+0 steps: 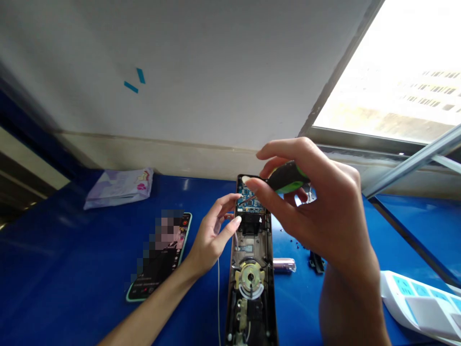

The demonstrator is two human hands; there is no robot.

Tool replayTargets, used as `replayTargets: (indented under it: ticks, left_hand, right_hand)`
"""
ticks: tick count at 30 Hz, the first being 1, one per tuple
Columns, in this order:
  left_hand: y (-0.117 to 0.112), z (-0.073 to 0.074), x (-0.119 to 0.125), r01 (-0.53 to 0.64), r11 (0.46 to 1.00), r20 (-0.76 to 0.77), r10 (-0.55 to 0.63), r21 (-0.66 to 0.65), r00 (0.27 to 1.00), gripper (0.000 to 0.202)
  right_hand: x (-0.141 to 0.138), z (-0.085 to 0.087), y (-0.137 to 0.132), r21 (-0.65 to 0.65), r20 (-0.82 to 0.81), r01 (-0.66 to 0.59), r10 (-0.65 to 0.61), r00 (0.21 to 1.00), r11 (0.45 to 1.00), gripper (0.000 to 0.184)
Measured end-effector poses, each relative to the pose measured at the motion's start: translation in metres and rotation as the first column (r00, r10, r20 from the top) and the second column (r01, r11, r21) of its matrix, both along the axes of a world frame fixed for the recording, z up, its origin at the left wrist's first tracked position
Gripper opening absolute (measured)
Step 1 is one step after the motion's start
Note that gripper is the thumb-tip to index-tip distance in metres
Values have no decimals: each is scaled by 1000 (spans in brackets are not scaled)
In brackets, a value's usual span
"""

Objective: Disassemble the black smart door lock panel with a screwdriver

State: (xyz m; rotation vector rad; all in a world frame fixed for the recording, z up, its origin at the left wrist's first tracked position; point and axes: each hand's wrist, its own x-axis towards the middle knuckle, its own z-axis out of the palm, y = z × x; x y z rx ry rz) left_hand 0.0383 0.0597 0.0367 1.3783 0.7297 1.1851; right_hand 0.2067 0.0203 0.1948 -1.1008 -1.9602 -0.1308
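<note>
A long dark housing [251, 249], which looks like an opened electronic door lock, lies lengthwise before me. Its far end carries a blue circuit board [257, 205]; a round metal spindle part [251, 278] sits near the middle. My left hand [212, 235] grips the housing's left edge beside the board, thumb and fingers curled around it. In my right hand [320, 202] is a screwdriver [288, 178] with a black and green handle, its shaft slanting down to the board's left side. Whether the tip sits in a screw is too small to tell.
A phone [162, 259] and a purple-white packet [120, 187] lie on the left. To the right are small screws [293, 242], a pinkish cylinder [284, 265], a black part [317, 263] and a white power strip [425, 307]. A white wire [218, 298] runs beside the housing.
</note>
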Motion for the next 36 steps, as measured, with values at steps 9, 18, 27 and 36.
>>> replayTargets:
  ticks: [9, 18, 27, 36]
  left_hand:
    - [3, -6, -3, -10, 998, -45, 13, 59, 999, 44]
    - [6, 35, 6, -99, 686, -296, 434, 721, 851, 37]
    - [19, 65, 48, 103, 718, -451, 313, 688, 836, 21]
    - [34, 81, 114, 515, 755, -850, 104, 405, 517, 25]
  right_hand:
    - [5, 4, 0, -30, -96, 17, -20, 995, 999, 37]
    - [28, 13, -13, 57, -297, 40, -21, 955, 998, 31]
    - [68, 26, -34, 119, -211, 220, -192, 959, 968, 29]
    - [128, 12, -27, -205, 20, 262, -263, 964, 943, 24]
